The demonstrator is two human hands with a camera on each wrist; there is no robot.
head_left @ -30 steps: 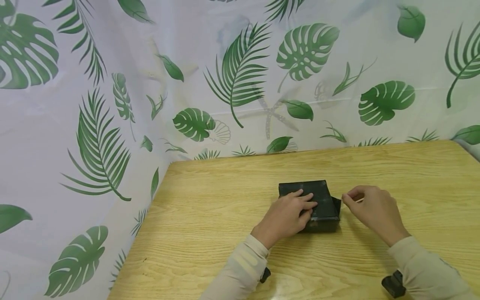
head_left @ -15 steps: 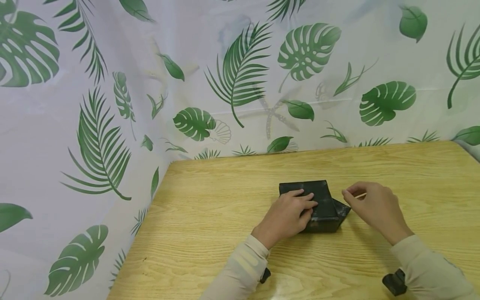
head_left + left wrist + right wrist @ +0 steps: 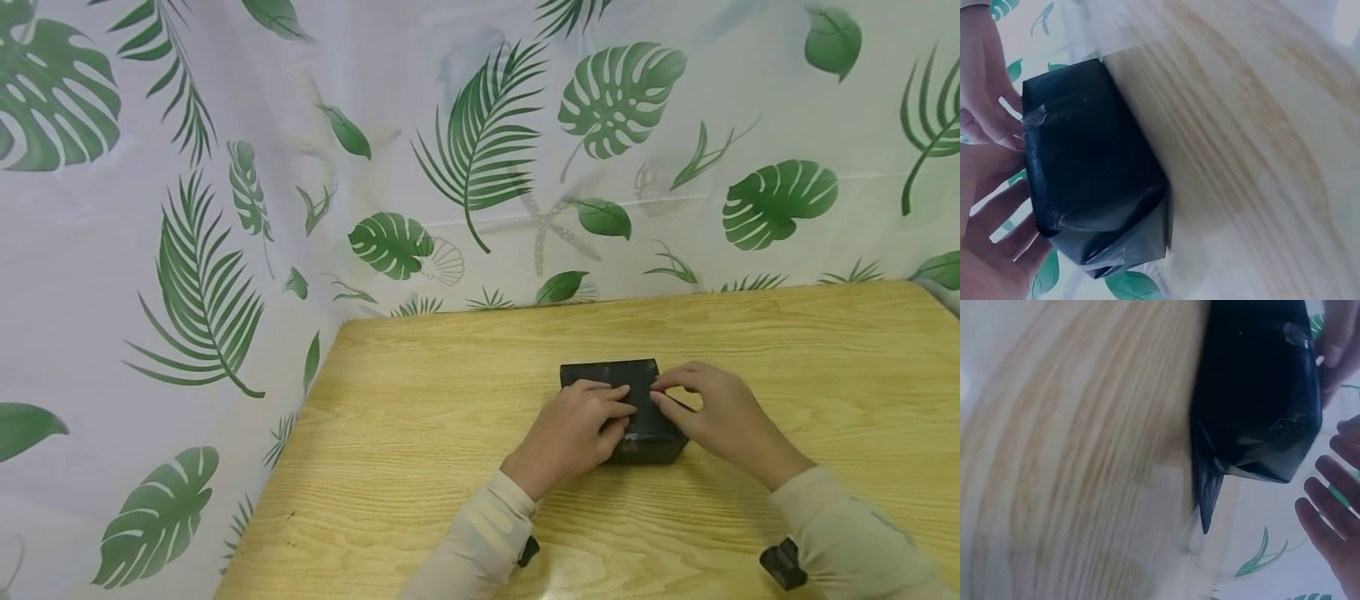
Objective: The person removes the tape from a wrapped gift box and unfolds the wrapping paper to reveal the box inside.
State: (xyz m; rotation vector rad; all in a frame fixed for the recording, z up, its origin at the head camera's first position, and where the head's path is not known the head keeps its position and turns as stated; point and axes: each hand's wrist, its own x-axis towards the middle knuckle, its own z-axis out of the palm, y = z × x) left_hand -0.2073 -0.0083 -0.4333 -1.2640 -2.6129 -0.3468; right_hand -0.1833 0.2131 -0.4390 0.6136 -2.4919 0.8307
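A black plastic-wrapped box (image 3: 647, 417) lies on the wooden table. My left hand (image 3: 573, 427) rests on its top with fingers spread, holding it down. My right hand (image 3: 716, 417) is at the box's right edge, its thumb and index fingertips close together right at the top edge. In the right wrist view, a pointed flap of wrapping (image 3: 1209, 497) sticks out low at the end of the box, and the right fingers (image 3: 1322, 509) are spread apart beside it. The left wrist view shows folded, creased wrapping (image 3: 1119, 247) at the other end.
The light wooden table (image 3: 420, 400) spreads around the box. A white cloth printed with green leaves (image 3: 480, 167) hangs behind it and on the left. Dark wrist-worn devices (image 3: 783, 563) show under the sleeves.
My right hand drew back slightly from the flap, which swung outward, then moved left to the box's top edge. The flap shows less in the head view now. My left hand stayed put.
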